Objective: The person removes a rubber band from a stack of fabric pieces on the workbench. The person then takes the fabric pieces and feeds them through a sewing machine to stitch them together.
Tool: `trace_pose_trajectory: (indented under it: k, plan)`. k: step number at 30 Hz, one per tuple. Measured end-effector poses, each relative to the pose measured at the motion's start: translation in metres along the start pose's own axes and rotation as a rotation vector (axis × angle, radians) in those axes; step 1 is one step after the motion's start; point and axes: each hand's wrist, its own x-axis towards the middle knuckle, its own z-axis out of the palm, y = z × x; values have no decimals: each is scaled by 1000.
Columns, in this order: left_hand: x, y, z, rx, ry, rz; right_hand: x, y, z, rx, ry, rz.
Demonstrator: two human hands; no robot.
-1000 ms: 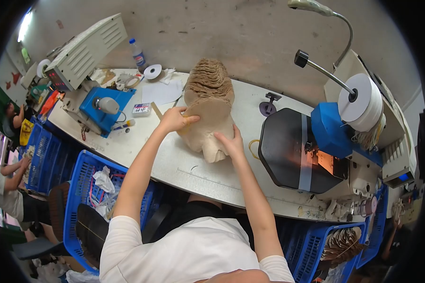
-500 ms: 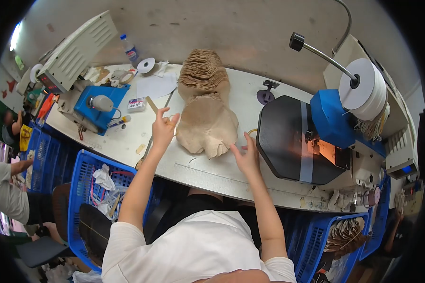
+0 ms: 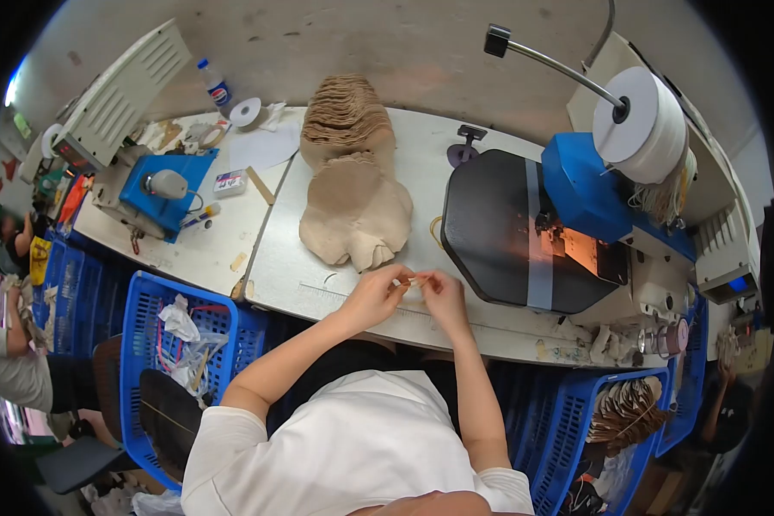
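By the left hand (image 3: 375, 297) and right hand (image 3: 445, 301), both closed at the fingertips, a small pale item (image 3: 413, 281) appears to be pinched, fine control seemingly being called for, while stacked tan pieces (image 3: 355, 206) are laid at eleven o'clock on the bench (image 3: 275, 267).

With twelve o'clock straight ahead of the person, the left forearm (image 3: 301, 353) is slanting toward two o'clock from a bent elbow (image 3: 246, 396), and the left hand (image 3: 375, 297) is continuing that line, its fingers curling and the thumb lying close to the index finger. The right forearm (image 3: 476, 387) is pointing between eleven and twelve, while the right hand (image 3: 443, 301) is tipping its bent fingers toward ten or eleven. Both sets of fingertips are facing each other almost touching; their exact contact is too small to tell.
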Motion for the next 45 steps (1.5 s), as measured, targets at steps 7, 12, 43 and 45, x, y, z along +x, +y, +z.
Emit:
trace_pose_trajectory:
  k: [7,12,43,45]
  plan:
    - [-19,-36,33,120,87,48,77,77,0,-759,437,-471]
    - [-21,-41,36,145,117,110,43,68,-21,-661,392,-572]
    - [-20,-45,42,153,156,159,-36,-181,-357,-229,890,-259]
    - [-22,-42,44,157,167,152,-25,-204,-358,-277,884,-218]
